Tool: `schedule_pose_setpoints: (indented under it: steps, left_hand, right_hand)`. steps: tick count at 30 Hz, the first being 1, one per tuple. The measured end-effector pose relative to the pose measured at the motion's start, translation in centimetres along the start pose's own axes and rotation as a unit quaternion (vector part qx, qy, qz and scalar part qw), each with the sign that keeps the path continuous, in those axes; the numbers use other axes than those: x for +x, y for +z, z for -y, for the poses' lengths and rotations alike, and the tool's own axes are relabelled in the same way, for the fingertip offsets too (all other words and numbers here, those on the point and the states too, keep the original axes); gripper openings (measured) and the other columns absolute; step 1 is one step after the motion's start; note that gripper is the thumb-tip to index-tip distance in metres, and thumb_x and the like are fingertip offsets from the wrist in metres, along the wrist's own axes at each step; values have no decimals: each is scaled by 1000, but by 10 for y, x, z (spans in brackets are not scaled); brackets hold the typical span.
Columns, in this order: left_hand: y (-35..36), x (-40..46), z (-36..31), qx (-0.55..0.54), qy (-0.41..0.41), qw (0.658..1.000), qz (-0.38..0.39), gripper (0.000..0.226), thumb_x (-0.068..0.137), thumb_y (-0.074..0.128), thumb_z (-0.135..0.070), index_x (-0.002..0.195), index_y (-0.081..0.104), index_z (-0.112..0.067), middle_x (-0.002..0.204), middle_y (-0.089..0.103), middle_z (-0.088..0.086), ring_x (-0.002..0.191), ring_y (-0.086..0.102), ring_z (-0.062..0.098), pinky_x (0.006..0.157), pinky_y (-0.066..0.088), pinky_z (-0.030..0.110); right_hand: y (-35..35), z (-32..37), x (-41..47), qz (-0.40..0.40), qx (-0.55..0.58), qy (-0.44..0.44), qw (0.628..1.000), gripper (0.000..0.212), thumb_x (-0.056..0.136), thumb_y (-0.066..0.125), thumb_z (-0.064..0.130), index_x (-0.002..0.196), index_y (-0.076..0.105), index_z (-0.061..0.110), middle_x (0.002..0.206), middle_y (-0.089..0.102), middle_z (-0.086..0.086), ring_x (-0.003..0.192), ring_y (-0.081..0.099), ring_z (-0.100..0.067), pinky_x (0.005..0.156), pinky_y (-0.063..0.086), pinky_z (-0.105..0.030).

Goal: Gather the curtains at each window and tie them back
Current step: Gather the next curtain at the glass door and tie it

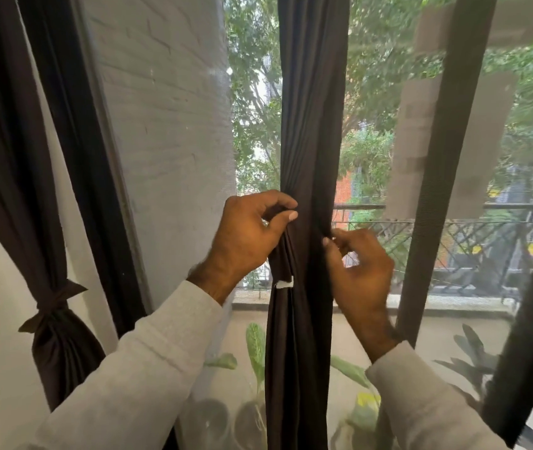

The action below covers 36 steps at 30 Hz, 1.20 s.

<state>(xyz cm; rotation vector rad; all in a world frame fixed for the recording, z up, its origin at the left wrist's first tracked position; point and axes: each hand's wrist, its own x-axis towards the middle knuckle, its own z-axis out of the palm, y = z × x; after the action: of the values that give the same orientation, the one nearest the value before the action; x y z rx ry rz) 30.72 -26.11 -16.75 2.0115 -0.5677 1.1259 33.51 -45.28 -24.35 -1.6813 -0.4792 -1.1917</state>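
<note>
No readable text, brand, no. or sign showing anywhere. Small white tag (284, 283) hanging on the middle curtain (307, 125) is looking blank from here, too small/blurred to be making out any print.

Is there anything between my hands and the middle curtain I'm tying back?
Nothing visible. Your left hand already grips the gathered middle curtain, and your right hand pinches its other edge.
</note>
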Motion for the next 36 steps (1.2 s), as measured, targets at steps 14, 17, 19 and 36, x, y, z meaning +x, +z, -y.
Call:
schedule_pose_setpoints:
  steps: [14,17,19,36]
  left_hand:
    - [4,11,6,-58,-31,998,19,21,88,87,-10,96,68,-8,86,72,-4,78,73,10,78,63,34]
    - [1,15,10,-84,-44,994,60,21,91,84,-6,95,65,-13,73,64,-18,71,64,3,76,55,25]
    - [-2,19,14,-85,-44,992,77,21,91,83,-5,94,64,-11,65,54,-20,66,55,2,73,51,23]
    - [7,17,1,-34,-27,999,31,22,90,86,-31,99,76,-13,87,77,-3,81,73,15,81,64,40]
  right_hand:
    - [15,-13,-1,72,72,25,994,32,105,63,12,136,68,17,120,63,2,110,63,-14,88,53,-27]
    - [23,-25,15,125,178,223,950,43,101,72,21,143,60,25,128,70,6,118,67,-14,97,57,-36]
    - [21,-25,26,150,223,249,930,27,100,72,21,127,72,19,113,79,2,110,74,-17,100,60,-45]
    - [18,5,-2,133,-155,-224,953,41,100,56,18,137,67,6,111,66,-12,99,60,-36,84,44,-47]
